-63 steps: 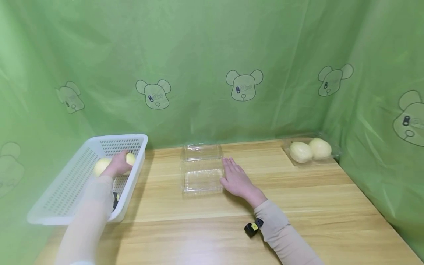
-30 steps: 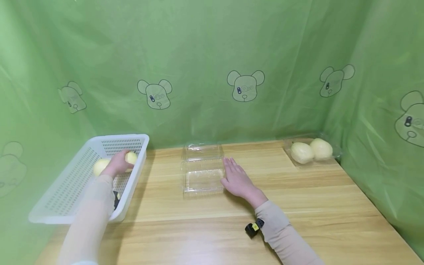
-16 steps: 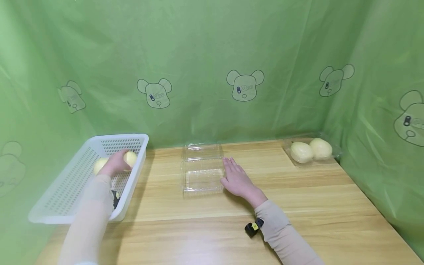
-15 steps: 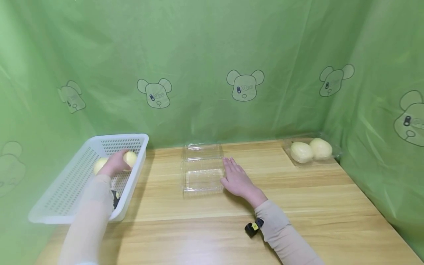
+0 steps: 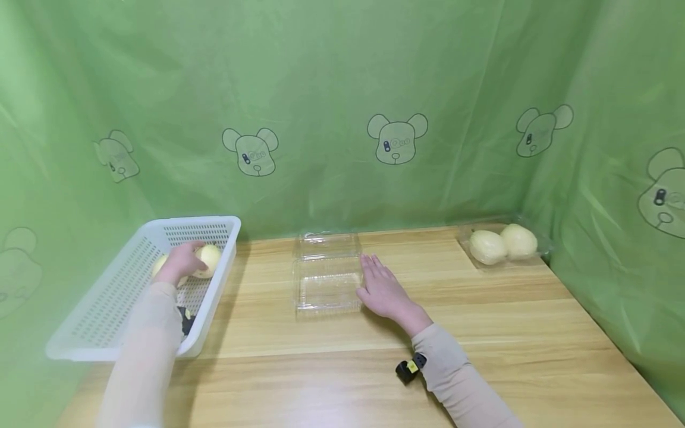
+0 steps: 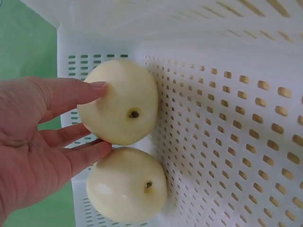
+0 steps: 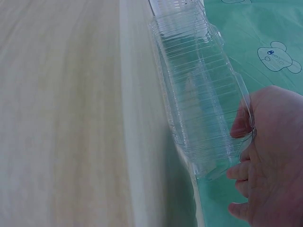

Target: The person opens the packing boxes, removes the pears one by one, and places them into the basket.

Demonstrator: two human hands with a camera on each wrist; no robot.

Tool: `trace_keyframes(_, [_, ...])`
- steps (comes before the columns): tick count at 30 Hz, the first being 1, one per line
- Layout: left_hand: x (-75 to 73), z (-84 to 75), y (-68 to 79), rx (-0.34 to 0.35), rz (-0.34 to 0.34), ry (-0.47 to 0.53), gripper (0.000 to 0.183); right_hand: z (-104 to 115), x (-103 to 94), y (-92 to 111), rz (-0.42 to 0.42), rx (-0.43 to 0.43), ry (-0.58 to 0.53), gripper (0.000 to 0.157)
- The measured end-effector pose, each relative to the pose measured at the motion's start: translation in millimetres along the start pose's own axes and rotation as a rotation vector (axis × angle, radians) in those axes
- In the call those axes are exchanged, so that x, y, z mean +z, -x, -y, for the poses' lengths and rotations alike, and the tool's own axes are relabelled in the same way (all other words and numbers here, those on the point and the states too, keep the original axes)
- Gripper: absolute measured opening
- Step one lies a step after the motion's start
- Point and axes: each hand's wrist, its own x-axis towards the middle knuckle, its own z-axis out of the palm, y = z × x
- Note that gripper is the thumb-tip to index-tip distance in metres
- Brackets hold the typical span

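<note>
In the white perforated basket [image 5: 216,309], two pale yellow pears [image 6: 124,189] lie side by side; the other pear [image 6: 125,90] is nearer the basket's right wall. My left hand [image 5: 182,261] reaches over that one, its thumb tip touching the skin and its nearly straight fingers along the top and between the two fruits. The grip looks loose. A clear plastic clamshell box [image 5: 327,285] stands with its lid up at the middle of the table. My right hand [image 5: 382,290] rests against its right edge with fingers extended.
Two wrapped pears [image 5: 503,244] sit in a clear pack at the table's back right corner. A green curtain [image 5: 321,166] rises behind the wooden table [image 5: 342,380] and along both sides.
My left hand has drawn slightly left over the pear, so more of the fruit shows, and the pear has shifted a little. The right hand and clear box have not moved.
</note>
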Motion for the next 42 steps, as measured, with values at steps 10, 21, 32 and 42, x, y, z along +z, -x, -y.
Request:
trace_keyframes(10, [-4.3, 2.3, 0.9, -0.011, -0.019, 0.044, 0.069, -1, 0.7, 0, -0.002, 0.004, -0.002, 0.073])
trace_keyframes(21, [-8.5, -0.8, 4.6, -0.061, -0.034, 0.061, 0.064, 0, -1.7, 1, -0.001, 0.0, -0.014, 0.073])
trace_keyframes(32, [-13.4, 0.3, 5.5, -0.052, -0.061, 0.054, 0.063, 0, 0.0, 1, 0.0, 0.004, -0.007, 0.073])
trace_keyframes(42, [-19.6, -3.4, 13.8, -0.049, -0.189, 0.119, 0.059, -1, 0.8, 0, -0.003, 0.001, -0.002, 0.073])
